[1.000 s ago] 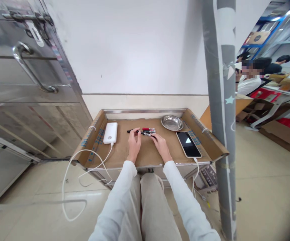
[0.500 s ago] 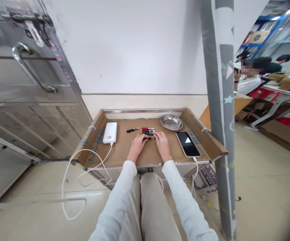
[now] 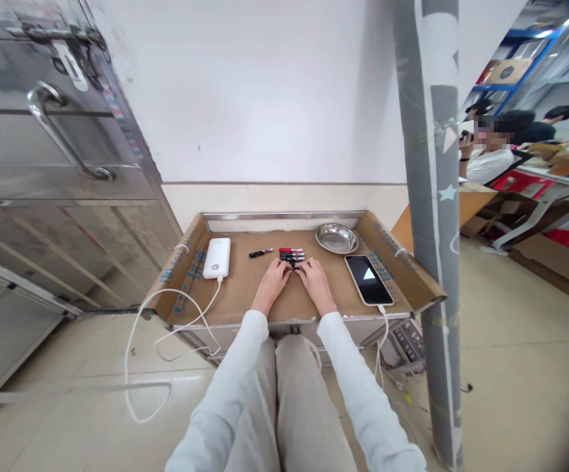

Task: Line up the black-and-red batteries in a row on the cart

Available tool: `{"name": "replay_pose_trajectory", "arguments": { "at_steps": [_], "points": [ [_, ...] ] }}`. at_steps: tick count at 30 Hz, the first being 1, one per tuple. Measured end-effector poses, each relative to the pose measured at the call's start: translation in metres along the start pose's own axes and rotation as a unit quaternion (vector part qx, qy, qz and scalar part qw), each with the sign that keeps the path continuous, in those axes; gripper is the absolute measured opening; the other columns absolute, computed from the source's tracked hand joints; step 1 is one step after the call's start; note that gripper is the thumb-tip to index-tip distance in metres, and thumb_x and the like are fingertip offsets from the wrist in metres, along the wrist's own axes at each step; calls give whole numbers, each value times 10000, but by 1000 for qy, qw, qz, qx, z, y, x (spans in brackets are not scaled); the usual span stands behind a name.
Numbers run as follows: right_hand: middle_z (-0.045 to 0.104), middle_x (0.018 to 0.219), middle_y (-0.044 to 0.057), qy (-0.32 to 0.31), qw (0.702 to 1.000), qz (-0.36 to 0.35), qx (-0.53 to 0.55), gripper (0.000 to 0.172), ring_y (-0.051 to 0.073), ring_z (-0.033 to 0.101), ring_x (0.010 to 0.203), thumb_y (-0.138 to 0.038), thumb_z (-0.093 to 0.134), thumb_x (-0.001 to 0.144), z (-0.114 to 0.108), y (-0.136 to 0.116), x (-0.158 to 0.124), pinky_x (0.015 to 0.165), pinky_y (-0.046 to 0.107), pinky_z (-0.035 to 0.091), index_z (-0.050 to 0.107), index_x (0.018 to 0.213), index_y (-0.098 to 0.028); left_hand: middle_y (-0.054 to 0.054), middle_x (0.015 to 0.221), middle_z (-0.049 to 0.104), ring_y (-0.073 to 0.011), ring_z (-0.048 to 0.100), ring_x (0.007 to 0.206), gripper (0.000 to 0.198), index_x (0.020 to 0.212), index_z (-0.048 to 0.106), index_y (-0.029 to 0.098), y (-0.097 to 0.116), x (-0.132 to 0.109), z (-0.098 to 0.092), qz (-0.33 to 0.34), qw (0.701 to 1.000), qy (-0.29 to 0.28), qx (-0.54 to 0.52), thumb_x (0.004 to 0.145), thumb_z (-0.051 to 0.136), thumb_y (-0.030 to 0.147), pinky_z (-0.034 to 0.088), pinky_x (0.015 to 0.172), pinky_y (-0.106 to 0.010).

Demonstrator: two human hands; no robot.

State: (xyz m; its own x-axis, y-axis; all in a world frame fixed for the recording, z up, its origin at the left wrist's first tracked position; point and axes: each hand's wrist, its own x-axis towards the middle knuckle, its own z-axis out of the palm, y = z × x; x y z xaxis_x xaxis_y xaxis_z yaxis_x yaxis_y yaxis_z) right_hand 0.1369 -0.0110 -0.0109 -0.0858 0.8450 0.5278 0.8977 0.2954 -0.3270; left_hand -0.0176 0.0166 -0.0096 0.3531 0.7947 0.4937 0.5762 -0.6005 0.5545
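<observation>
A row of marker pens (image 3: pixel 291 254), red and black, lies on the cardboard-lined tray (image 3: pixel 245 288) in front of me. My left hand (image 3: pixel 273 280) and my right hand (image 3: pixel 314 280) rest side by side just below them, fingers curled, fingertips meeting on the nearest pen. Whether either hand grips the pen is hidden by the fingers. One black pen (image 3: pixel 261 252) lies apart to the left, untouched.
A white power bank (image 3: pixel 216 257) with a looping white cable (image 3: pixel 166 328) sits at the tray's left. A steel dish (image 3: pixel 336 238) and a phone (image 3: pixel 369 280) lie at the right. A grey pillar (image 3: pixel 429 196) stands right; a metal door (image 3: pixel 43 164) left. People sit far right.
My left hand left the single black pen and moved right to the pen row. Both hands drew together at the nearest pen.
</observation>
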Motion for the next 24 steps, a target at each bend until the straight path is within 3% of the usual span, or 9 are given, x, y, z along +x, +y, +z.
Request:
{"name": "replay_pose_trajectory", "arguments": {
  "at_steps": [6, 11, 16, 18, 24],
  "points": [
    [563, 905, 83, 6, 997, 24, -79, 196, 218, 498, 856, -236, 403, 925, -4, -3, 3, 774, 331, 377, 593, 933, -188, -40, 892, 517, -166, 564, 820, 97, 886, 544, 189, 1, 4, 0, -24, 998, 9, 61, 885, 450, 163, 480, 795, -314],
    [566, 892, 74, 3, 997, 26, -77, 190, 208, 499, 875, -121, 395, 878, -5, -6, 3, 788, 315, 352, 573, 912, -179, -86, 922, 547, -206, 561, 868, 128, 920, 543, 164, 4, 6, -3, -38, 990, 44, 131, 896, 418, 179, 463, 814, -350],
    [565, 890, 79, 0, 996, 33, -79, 189, 205, 500, 860, -101, 408, 846, -5, -6, 2, 781, 312, 350, 579, 875, -175, -183, 1233, 496, -293, 465, 1155, 325, 1173, 479, 128, -2, 6, -4, -145, 959, 144, 198, 872, 361, 97, 395, 930, -443],
    [568, 895, 78, 4, 997, 34, -73, 197, 204, 504, 865, -101, 403, 848, -5, -6, 2, 789, 313, 357, 581, 892, -172, -187, 1311, 450, -305, 389, 1245, 371, 1231, 444, 133, -5, 7, -4, -179, 946, 156, 220, 873, 351, 100, 345, 982, -472],
    [566, 976, 103, 29, 998, 44, -27, 265, 208, 529, 892, -113, 358, 870, -4, -5, 4, 835, 335, 411, 571, 1025, -146, -180, 1071, 556, -313, 483, 1089, 252, 1041, 540, 113, -4, 7, -7, -276, 914, 123, 271, 905, 343, 193, 384, 905, -483]
  ]
}}
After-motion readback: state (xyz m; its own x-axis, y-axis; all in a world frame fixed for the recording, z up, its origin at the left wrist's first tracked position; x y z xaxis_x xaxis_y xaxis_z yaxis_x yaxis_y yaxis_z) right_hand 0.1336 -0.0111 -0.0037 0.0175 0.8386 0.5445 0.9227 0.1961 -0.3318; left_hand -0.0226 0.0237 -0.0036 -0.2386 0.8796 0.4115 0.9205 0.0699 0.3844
